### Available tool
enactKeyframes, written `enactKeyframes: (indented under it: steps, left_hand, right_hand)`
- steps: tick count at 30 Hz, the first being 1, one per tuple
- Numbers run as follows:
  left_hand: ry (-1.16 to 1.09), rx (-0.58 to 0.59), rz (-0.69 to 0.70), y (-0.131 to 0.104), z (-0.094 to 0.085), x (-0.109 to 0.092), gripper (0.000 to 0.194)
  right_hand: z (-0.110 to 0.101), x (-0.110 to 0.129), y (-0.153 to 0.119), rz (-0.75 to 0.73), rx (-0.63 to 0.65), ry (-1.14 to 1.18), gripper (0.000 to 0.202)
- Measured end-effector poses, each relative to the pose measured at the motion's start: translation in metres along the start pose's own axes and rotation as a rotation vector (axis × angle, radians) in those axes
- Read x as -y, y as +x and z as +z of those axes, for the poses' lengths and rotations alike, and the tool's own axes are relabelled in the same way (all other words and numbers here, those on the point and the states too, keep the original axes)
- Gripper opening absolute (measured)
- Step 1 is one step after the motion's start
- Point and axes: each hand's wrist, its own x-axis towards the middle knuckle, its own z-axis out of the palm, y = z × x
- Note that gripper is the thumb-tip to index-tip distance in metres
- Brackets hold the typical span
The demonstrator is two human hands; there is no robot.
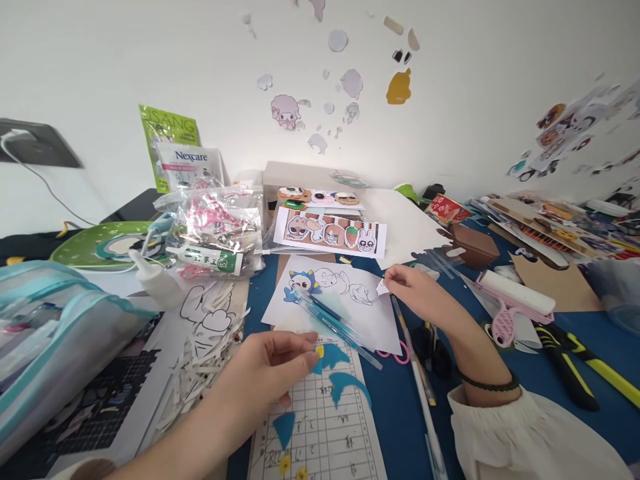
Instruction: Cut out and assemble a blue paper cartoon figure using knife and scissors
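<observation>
My left hand (280, 363) is over the gridded, handwritten sheet (345, 427), thumb and fingertips closed at the yellow edge of a blue paper cutout (335, 357). Whether that cutout is lifted off the sheet, I cannot tell. Another blue cutout (285, 429), a curved blue cutout (350, 387) and small yellow pieces (285, 465) lie on the sheet. My right hand (415, 290) pinches a small white piece of paper (383, 287) at the right edge of a drawing sheet (280, 310). Pens (335, 323) rest across that sheet, beside a coloured blue character (303, 285).
Paper strips (200, 373) and a white glue bottle (155, 280) are at left, near a zip pouch (65, 340). A pink roller (515, 300), black scissors (435, 350) and black-yellow pliers (565, 367) lie right. Behind are a plastic bag (215, 220) and a sticker strip (330, 233).
</observation>
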Motion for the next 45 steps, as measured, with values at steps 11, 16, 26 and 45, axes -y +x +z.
enactKeyframes:
  steps: [11, 16, 26, 45]
  left_hand:
    - [0.043, -0.130, 0.284, -0.018, -0.001, -0.008, 0.016]
    - [0.052, 0.020, 0.251, -0.012, 0.001, -0.006, 0.019]
    - [-0.028, -0.038, 0.212, -0.011, 0.002, -0.009, 0.020]
    - [-0.035, -0.037, 0.180, -0.009, 0.003, -0.004, 0.018]
  right_hand:
    - [0.029, 0.048, -0.042, -0.356, 0.171, 0.518, 0.012]
    - [0.040, 0.061, -0.057, -0.415, 0.208, 0.534, 0.013]
    - [0.043, 0.054, -0.059, -0.630, -0.014, 0.583, 0.013]
    - [0.044, 0.054, -0.055, -0.526, 0.070, 0.512, 0.010]
